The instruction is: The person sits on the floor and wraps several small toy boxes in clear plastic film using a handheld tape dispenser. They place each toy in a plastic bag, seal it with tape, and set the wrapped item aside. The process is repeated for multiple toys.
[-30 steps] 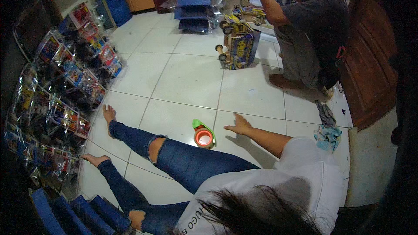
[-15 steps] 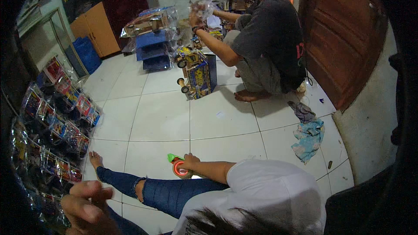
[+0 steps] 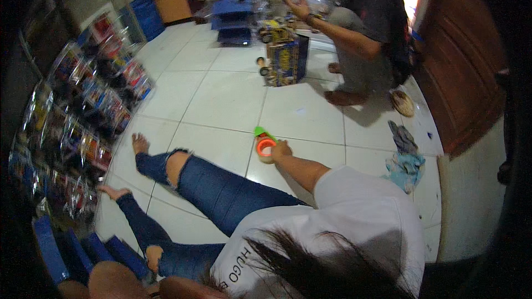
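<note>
My right hand [image 3: 281, 151] is closed around a tape dispenser [image 3: 266, 148] with a green head and an orange-red core, held low over the white tiled floor to the right of my legs. A roll of tape is on it. At the bottom left edge, very near the camera, my left hand [image 3: 119, 283] shows only in part and blurred. Its fingers are mostly cut off, so what they do is hidden. Several blue boxes [image 3: 51, 250] stand close beyond it.
Plastic-wrapped packs [image 3: 83, 147] stand in rows on the left. Ahead are a toy truck on a blue box [image 3: 287, 61] and stacked blue boxes [image 3: 233, 16]. A squatting co-worker [image 3: 366, 44] handles clear plastic. Cloths [image 3: 406, 169] lie at right, near a brown door [image 3: 460, 55].
The view has tilted down and shifted left, so the blue boxes at lower left now show. My left hand has sunk toward the lower edge. The right hand keeps hold of the tape dispenser.
</note>
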{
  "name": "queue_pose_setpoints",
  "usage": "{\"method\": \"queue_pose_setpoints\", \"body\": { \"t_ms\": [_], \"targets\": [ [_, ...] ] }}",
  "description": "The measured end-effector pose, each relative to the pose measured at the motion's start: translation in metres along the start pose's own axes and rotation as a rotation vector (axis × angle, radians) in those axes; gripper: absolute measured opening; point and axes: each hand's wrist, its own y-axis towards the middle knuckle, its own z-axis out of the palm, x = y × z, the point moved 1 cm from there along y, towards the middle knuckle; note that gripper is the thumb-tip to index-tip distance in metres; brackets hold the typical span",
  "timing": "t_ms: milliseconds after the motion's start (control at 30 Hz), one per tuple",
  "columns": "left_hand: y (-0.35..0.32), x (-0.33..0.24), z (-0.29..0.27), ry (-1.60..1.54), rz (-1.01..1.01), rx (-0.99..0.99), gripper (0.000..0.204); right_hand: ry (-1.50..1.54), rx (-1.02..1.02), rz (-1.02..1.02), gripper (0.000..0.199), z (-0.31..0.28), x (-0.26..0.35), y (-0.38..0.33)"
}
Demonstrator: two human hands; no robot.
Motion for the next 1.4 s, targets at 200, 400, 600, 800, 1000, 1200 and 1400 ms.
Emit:
{"method": "queue_pose_setpoints", "body": {
  "t_ms": [200,400,600,800,1000,1200,1400],
  "targets": [
    [-0.041,0.012,-0.022,0.062,-0.148,-0.117,0.059,0.129,-0.136,-0.029,0.049,-0.011,-0.022,0.027],
    [-0.148,0.036,-0.047,0.199,-0.576,-0.372,0.062,0.358,-0.246,-0.323,0.066,-0.033,-0.074,0.004],
    [-0.273,0.019,-0.043,0.412,-1.195,-0.624,0.066,-0.352,-0.378,-0.435,0.057,-0.049,-0.146,-0.061],
    [-0.308,0.024,0.015,0.383,-1.464,-0.623,0.063,-0.044,-0.256,-0.306,0.054,-0.035,-0.123,-0.057],
    [-0.314,0.01,0.064,0.123,-1.429,-0.384,0.053,-0.025,-0.179,-0.302,0.051,-0.045,-0.086,-0.05],
    [-0.327,-0.002,0.091,-0.047,-1.318,-0.186,0.045,-0.049,-0.052,-0.335,0.049,-0.05,-0.097,-0.045],
    [-0.294,0.038,0.091,-0.12,-1.318,-0.093,0.037,-0.146,0.089,-0.376,0.048,-0.039,-0.036,-0.025]
  ]
}}
